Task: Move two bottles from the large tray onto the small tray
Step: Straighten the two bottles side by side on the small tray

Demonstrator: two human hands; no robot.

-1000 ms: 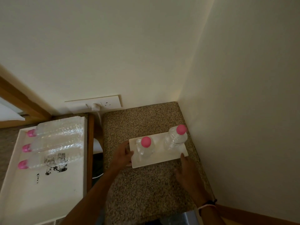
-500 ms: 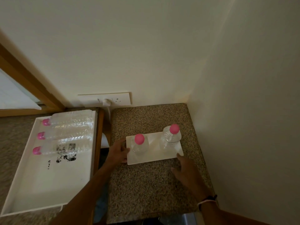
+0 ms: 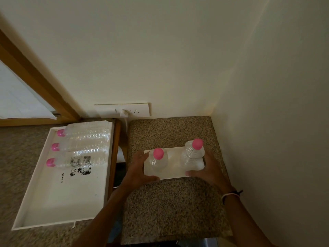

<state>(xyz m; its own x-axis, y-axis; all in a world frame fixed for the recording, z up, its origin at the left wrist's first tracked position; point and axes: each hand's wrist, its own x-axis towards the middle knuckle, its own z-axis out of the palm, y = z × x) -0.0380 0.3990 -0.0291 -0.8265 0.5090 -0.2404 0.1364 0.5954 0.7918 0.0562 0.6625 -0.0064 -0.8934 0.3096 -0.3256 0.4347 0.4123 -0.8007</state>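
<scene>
A small white tray point(image 3: 173, 172) lies on a speckled stone counter point(image 3: 170, 207). Two clear bottles with pink caps stand upright on it: one on the left point(image 3: 159, 160), one on the right point(image 3: 193, 154). My left hand point(image 3: 138, 168) grips the tray's left edge, thumb along its front. My right hand point(image 3: 211, 168) grips the tray's right edge. To the left, a large white tray point(image 3: 58, 198) holds three more pink-capped bottles point(image 3: 81, 147) lying on their sides at its far end.
Walls close the counter in at the back and right. A white wall socket point(image 3: 132, 110) with a plug sits behind the gap between the counter and the wooden-edged surface point(image 3: 114, 157) under the large tray.
My right hand has moved from the counter in front of the small tray up to its right edge. My left hand has closed further round the left edge. The view has shifted.
</scene>
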